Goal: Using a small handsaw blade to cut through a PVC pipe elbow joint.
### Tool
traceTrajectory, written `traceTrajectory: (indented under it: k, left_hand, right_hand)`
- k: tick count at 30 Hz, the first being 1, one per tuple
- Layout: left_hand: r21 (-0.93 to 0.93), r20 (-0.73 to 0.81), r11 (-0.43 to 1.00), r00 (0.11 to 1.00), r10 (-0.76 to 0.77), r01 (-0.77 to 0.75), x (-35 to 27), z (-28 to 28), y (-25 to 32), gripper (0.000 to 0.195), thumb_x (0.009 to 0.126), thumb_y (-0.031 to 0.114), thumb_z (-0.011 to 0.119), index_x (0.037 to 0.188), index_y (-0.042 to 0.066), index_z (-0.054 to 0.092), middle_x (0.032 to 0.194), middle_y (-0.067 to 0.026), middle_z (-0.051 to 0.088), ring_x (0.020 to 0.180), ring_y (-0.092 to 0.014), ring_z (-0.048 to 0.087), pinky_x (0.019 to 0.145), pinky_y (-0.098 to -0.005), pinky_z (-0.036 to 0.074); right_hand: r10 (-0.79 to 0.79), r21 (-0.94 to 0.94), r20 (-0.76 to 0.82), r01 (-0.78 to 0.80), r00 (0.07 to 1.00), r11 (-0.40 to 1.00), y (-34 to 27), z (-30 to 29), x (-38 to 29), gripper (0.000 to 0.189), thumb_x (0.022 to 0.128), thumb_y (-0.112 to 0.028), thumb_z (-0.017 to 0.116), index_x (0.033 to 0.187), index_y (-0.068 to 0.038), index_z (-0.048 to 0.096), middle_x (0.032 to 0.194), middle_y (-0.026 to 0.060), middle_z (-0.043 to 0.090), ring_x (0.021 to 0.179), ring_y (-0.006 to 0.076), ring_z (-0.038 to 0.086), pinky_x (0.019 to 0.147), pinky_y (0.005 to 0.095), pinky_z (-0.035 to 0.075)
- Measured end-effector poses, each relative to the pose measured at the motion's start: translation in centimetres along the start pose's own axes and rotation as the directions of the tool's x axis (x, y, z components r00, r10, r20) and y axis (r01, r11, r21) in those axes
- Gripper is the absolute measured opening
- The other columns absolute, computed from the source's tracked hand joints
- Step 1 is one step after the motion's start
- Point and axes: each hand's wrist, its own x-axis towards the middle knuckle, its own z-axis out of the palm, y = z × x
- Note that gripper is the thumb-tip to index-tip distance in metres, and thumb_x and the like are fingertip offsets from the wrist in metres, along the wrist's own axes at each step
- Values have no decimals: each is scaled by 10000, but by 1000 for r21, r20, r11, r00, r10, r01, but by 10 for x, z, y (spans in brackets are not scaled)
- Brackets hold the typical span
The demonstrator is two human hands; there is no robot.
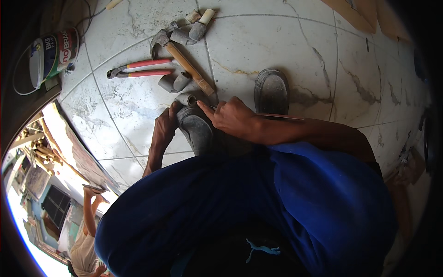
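My left hand (166, 123) grips a grey plastic pipe fitting (186, 99) against the floor, by the toe of my left shoe (196, 126). The fitting's open end faces my right hand (232, 117). That hand is closed around a thin, narrow blade-like tool (281, 116), whose reddish rear part sticks out past the wrist. Its front end lies close to the fitting's mouth, the index finger stretched along it; the exact tip is hard to see. Just beyond lie two grey pipe fittings, one an elbow (182, 81), and a claw hammer (188, 65) with a wooden handle.
Red-handled end-cutting pincers (148, 73) lie left of the hammer. Several pipe pieces (198, 31) sit past its head. A paint bucket (55, 55) is at far left, cardboard (356, 14) at upper right. My right shoe (272, 91) stands on the tiles. Another person (84, 246) is outside, lower left.
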Motion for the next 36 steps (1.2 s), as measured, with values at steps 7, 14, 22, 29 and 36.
traceTrajectory:
  k: [7,14,22,29,36]
  left_hand:
    - [14,18,1000,1000,-21,21,0,-1,4,610,937,502,299,829,-35,569,581,-121,518,543,-207,500,531,-359,395]
    - [-8,27,1000,1000,-11,11,5,-2,4,620,932,516,305,826,-36,568,563,-101,495,514,-190,476,504,-346,389]
    - [-2,-7,1000,1000,-9,9,-4,0,2,618,934,510,294,813,-31,568,569,-118,513,524,-202,494,521,-359,397]
    - [30,12,999,1000,-24,24,2,1,1,615,939,499,298,832,-37,579,578,-132,517,538,-220,506,537,-366,403]
    - [-9,17,999,999,-37,37,-1,-1,7,622,934,516,304,839,-33,580,563,-108,503,520,-196,482,522,-353,396]
  right_hand:
    - [14,42,-26,-13,1000,999,-4,8,1,570,794,-183,510,1341,-73,397,473,-65,409,426,69,401,366,237,314]
    - [8,18,-25,-8,1000,1000,-7,11,11,585,783,-185,517,1342,-65,394,474,-76,380,438,64,382,360,239,312]
    - [8,7,-23,-8,1000,1000,-2,8,7,582,787,-183,508,1343,-62,390,488,-62,410,435,72,397,362,254,304]
    - [1,25,27,-2,1000,1000,-6,2,4,570,798,-175,495,1346,-64,386,494,-56,421,458,75,402,371,241,302]
    - [-10,-12,-11,10,1000,1000,13,-13,-26,553,803,-185,496,1345,-122,403,504,-54,404,447,45,389,382,223,304]
